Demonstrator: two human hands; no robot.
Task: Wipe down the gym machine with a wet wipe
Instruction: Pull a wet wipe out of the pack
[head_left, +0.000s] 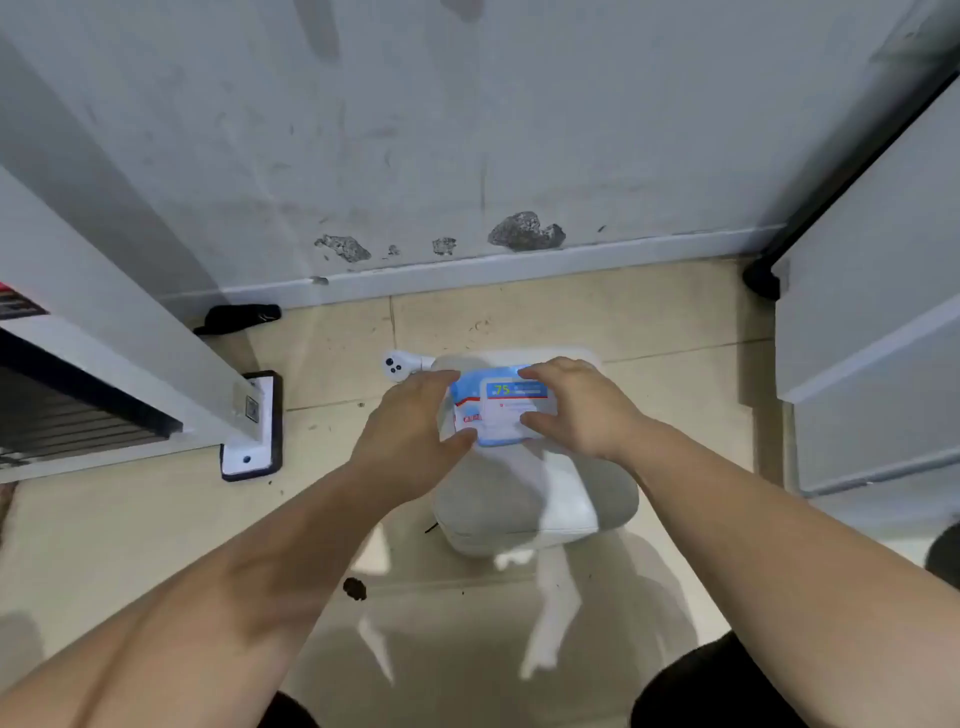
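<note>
— Forearms stretch forward; what are the hands doing?
— Left hand (410, 431) grips the wipe pack (498, 410) by its left edge; right hand (576, 410) pinches its right side, thumb on the label.
— Where's the pack?
— Over the grey seat pad (535, 493). Tiled floor (675, 322) lies beyond, then a scuffed wall (467, 130).

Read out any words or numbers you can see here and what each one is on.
"75": front label of the wet wipe pack.
The pack's red print, left side: too blurred to read.
Small sticker on the white machine frame: too small to read.
Far left, red label: blurred.
</note>
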